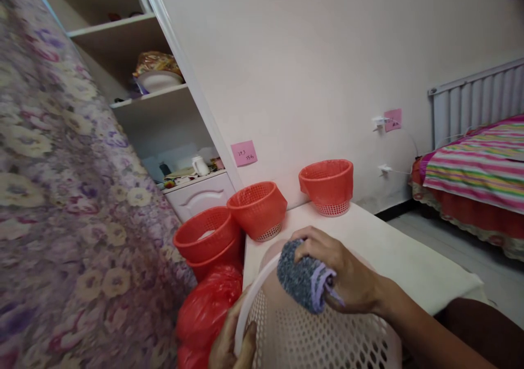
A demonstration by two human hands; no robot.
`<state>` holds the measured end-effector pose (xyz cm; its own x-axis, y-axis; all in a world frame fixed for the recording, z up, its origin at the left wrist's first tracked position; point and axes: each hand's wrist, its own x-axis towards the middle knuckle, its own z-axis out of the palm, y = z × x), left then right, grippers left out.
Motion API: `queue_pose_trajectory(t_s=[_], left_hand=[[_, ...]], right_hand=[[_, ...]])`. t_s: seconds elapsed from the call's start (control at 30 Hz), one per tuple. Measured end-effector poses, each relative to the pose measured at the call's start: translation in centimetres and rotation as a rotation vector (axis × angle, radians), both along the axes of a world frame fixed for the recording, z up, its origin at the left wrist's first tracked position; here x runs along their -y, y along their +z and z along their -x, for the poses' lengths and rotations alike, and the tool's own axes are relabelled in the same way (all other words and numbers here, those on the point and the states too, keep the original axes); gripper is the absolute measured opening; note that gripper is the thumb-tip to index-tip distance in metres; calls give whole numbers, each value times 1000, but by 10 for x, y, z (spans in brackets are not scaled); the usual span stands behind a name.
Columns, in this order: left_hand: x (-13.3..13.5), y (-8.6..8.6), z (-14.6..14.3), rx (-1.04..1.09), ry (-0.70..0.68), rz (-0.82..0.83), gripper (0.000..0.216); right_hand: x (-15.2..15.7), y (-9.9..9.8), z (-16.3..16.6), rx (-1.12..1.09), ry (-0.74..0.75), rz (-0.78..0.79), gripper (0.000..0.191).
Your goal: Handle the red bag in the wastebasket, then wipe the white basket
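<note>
My right hand [344,271] is closed around a grey and purple cloth [301,277] and presses it against the side of a white perforated basket [323,339] lying tilted at the bottom of the view. My left hand [233,343] grips the basket's rim at the lower left, with the thumb on the rim. The basket rests at the near end of a white table [393,254].
Two red-lined baskets [258,209] [327,186] stand on the table's far end by the wall. Stacked red baskets [207,238] and a red plastic bag [208,306] sit left of it. A floral curtain [61,194] fills the left; a bed [475,178] stands right.
</note>
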<state>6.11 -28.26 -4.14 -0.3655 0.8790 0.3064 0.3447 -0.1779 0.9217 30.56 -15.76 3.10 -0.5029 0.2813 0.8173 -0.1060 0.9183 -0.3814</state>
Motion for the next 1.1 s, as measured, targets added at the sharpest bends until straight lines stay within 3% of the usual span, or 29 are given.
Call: queue_pose_trajectory(t_s=[0.13,0.27,0.37,0.5,0.6,0.67,0.77,0.93,1.1], left_hand=[[-3,12,-5,-121,-32,-3,45],[-5,19,-11,-129,11,28,45],[-3,18,-11,7,125,22,50],[1,6,-8,91,274,51,56],[0,-6,-8,122,250,42,57],[-2,-11,-8,142,189,35,58],[-5,-11,-5,128,105,53,55],[-7,7,-8,-2,64,57,47],[-10,23,-23,-74,75,26,43]], right_hand=[[14,6,15,115,-80,-92,50],[0,-4,1,-16,-116,37,48],[-20,-38,-22,-205,-192,269,46],[-28,-97,-43,-384,-213,710,43],[-22,-113,-45,-503,-258,774,41],[-20,-104,-43,-544,-277,672,39],[-20,-74,-38,-403,-234,466,37],[-11,-32,-21,-118,-127,127,51],[-7,-19,-14,-80,-128,72,52]])
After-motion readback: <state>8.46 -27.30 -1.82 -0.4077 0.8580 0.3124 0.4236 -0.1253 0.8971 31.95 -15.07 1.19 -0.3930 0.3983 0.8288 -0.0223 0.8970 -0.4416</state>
